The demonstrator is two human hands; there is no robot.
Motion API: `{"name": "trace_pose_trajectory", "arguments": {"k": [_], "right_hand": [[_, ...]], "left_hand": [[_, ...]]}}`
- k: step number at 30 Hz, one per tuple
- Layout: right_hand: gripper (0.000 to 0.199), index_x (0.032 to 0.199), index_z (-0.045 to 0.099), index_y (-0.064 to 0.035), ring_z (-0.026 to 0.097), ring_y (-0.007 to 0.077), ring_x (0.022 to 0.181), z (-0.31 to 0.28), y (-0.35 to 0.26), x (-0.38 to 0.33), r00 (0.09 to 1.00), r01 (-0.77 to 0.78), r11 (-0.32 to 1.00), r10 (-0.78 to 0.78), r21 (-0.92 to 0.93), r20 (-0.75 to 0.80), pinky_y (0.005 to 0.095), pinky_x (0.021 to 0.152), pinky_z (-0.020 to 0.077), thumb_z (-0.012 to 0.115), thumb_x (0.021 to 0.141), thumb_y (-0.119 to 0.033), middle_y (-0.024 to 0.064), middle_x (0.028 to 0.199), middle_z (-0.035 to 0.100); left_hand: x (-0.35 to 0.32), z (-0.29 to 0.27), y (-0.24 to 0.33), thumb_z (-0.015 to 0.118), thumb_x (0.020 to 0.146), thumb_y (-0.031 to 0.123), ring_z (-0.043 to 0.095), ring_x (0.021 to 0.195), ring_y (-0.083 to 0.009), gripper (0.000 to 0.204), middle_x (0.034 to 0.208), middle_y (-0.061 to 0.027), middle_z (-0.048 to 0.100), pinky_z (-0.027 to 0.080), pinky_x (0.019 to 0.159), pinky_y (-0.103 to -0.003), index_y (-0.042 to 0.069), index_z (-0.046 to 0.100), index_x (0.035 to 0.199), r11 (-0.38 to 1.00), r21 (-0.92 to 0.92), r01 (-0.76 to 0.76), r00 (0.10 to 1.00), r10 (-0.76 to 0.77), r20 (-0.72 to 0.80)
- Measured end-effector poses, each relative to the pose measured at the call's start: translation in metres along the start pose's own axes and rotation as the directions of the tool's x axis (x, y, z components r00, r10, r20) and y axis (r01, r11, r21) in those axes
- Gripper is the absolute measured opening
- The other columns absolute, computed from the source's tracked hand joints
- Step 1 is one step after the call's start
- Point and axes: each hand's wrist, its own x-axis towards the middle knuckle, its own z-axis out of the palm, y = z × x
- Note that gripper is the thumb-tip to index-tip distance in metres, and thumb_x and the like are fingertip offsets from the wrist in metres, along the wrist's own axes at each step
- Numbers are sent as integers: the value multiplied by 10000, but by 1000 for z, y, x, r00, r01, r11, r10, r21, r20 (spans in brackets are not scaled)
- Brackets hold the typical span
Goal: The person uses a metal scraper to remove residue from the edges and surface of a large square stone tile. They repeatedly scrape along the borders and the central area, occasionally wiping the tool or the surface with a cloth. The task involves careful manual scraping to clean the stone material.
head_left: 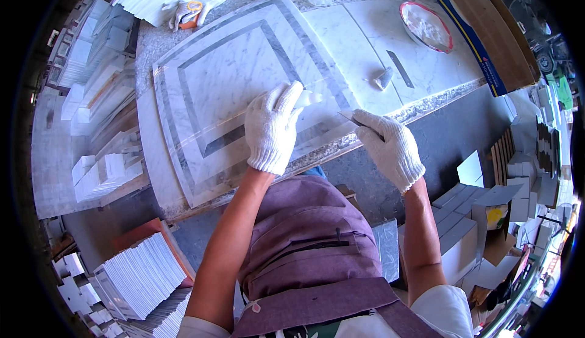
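Marble inlay panel (237, 88), flat on the workbench (152, 45): judged heavy, stiff, chip-prone, best gripped by opposite edges; pressed under the flat-spread gloved left hand (272, 128), a thin blade (345, 117) pinched in the curled gloved right hand (388, 146).

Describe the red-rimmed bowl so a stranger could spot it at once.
Start at the white marble slab to the right of the grey-banded marble panel. At the slab's far right corner sits the red-rimmed bowl, holding something white. It is the only round, red-edged thing on the bench.
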Motion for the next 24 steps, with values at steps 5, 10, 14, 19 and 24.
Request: {"name": "trace_pose_trajectory", "arguments": {"k": [5, 10, 14, 19, 24], "right_hand": [[332, 1220, 703, -79, 696, 296, 845, 0, -5, 11, 997, 74, 993, -73, -91, 17, 369, 787, 534, 602, 927, -197, 182, 944, 710], [337, 1219, 696, -66, 691, 291, 883, -7, -9, 21, 990, 30, 983, -5, -179, 138, 371, 821, 521, 599, 917, -180, 181, 981, 709], [338, 1222, 696, -64, 689, 279, 893, -13, -12, 25, 975, -4, 979, 49, -206, 216, 359, 831, 517, 606, 913, -165, 176, 1000, 708], [337, 1229, 705, -98, 693, 272, 831, -14, -18, 21, 978, 7, 987, 27, -163, 207, 356, 784, 530, 566, 931, -169, 163, 947, 714], [330, 1232, 699, -80, 692, 265, 818, -12, -9, 16, 989, 49, 969, -13, -241, 147, 352, 756, 532, 585, 942, -188, 155, 937, 706]], "left_hand": [[0, 1, -1, 771, 769, 103, 617, 1055, -336, 550, 1168, -95, 652, 478, 936, -472, 174, 624, 1294, 1000, -3, 3, 1000, -3, 5], [0, -1, -1, 749, 793, 104, 621, 1059, -337, 516, 1175, -103, 655, 481, 931, -467, 160, 627, 1292, 1000, -1, 13, 1000, -13, 17], [1, -2, 1, 709, 838, 110, 629, 1062, -338, 441, 1182, -108, 661, 487, 920, -454, 131, 641, 1273, 1000, 13, 13, 1000, -13, 12], [1, -2, 2, 710, 841, 118, 627, 1066, -336, 434, 1190, -105, 658, 483, 926, -457, 137, 642, 1270, 1000, 10, 21, 1000, -21, 11], [2, -3, 2, 707, 846, 127, 628, 1067, -335, 429, 1197, -105, 656, 483, 923, -453, 137, 643, 1270, 1000, 7, 14, 1000, -14, 18]]}}
